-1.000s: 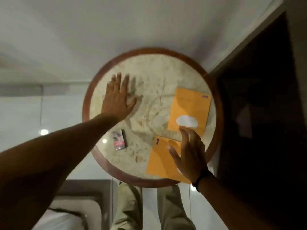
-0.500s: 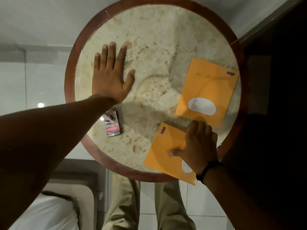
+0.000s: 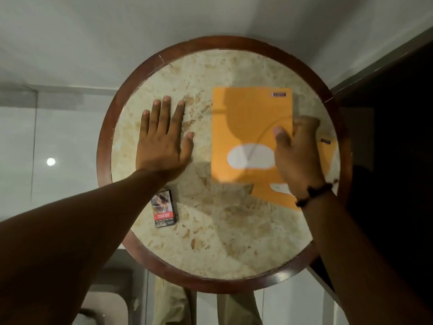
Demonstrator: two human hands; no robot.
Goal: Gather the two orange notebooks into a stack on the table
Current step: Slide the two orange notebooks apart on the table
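Observation:
Two orange notebooks with white label patches are on the right half of the round marble table (image 3: 229, 245). My right hand (image 3: 297, 158) grips the upper notebook (image 3: 250, 127) by its right edge, thumb on the cover. It looks slightly blurred and lies over the second notebook (image 3: 267, 195). That lower one rests on the table, tilted, showing only its near corner and a strip past my right hand. My left hand (image 3: 164, 141) lies flat on the marble to the left, fingers spread, holding nothing.
A small cigarette pack (image 3: 164, 212) sits near the table's left front, just under my left forearm. The table has a raised dark wooden rim (image 3: 105, 141). Dark furniture stands to the right, tiled floor to the left, my legs below the near edge.
My right hand took hold of the near notebook and carried it away from me, onto the far notebook. My left hand stayed flat on the table.

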